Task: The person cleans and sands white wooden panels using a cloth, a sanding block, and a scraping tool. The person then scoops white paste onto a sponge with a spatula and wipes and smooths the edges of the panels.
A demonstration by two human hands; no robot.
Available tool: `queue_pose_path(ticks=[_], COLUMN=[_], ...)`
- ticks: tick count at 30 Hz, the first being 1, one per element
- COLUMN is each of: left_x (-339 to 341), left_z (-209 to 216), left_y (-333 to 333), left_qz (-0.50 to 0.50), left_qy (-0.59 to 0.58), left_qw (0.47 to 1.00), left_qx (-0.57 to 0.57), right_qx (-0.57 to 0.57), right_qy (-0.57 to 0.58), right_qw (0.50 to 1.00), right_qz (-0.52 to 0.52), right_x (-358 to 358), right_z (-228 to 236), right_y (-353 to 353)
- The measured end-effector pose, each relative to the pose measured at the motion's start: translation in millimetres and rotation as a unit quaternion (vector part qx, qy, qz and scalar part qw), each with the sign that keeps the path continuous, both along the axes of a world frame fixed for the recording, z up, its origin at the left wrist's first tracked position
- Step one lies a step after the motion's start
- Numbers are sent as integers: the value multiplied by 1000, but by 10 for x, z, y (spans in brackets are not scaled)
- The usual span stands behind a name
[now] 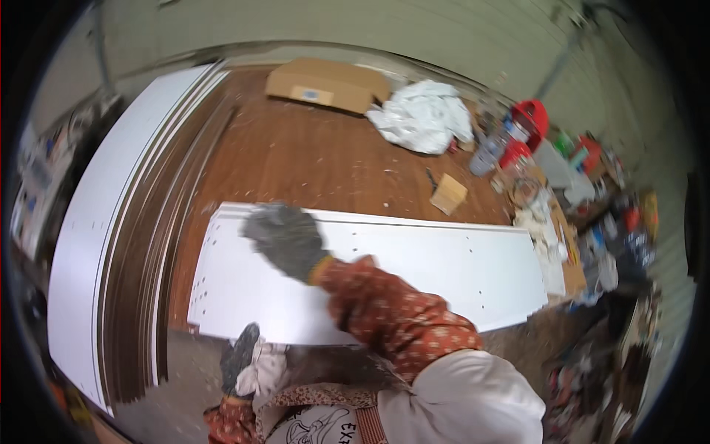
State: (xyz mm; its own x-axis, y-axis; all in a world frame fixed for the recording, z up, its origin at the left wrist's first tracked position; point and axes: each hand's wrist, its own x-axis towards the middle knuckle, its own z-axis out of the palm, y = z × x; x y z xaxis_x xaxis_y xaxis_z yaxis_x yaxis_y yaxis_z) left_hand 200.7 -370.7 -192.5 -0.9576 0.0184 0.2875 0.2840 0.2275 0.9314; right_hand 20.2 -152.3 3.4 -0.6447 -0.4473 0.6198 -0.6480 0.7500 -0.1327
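A long white panel [414, 274] with rows of small dark holes lies across the front of the brown wooden work surface. My right hand [285, 240], in a dark grey glove, is over the panel's left part and seems to rest on it. Motion smears its fingers, so whether they grip anything is unclear. Below the panel's near edge, close to my body, my left hand [238, 359] wears a similar dark glove. A crumpled white cloth [265, 371] is bunched against its fingers and appears held there. Red patterned sleeves cover both forearms.
On the left stands a stack of long white panels [111, 214] with dark edges. A flat cardboard box [325, 83] and a crumpled white plastic bag [425, 117] lie at the back. Bottles [489, 150], a red container [531, 122] and clutter crowd the right side, near a small cardboard piece [448, 194].
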Motion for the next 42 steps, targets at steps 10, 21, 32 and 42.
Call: queue_pose_path(ticks=[10, 21, 32, 42], left_x=[-965, -1008, -1020, -1197], left_z=[2163, 2093, 1996, 1856], left_y=[504, 2867, 3094, 4215], left_qz=[-386, -233, -191, -358], left_qy=[-312, 268, -11, 273], left_qw=[824, 852, 950, 838], left_qx=[273, -384, -246, -308], right_qx=[23, 144, 87, -7], right_qy=[3, -117, -140, -146], right_qw=[923, 668, 714, 785], right_qz=[-384, -721, -681, -602], right_x=[915, 1956, 2697, 2503], right_z=[-102, -48, 96, 190], right_y=[2551, 5035, 5166, 5535])
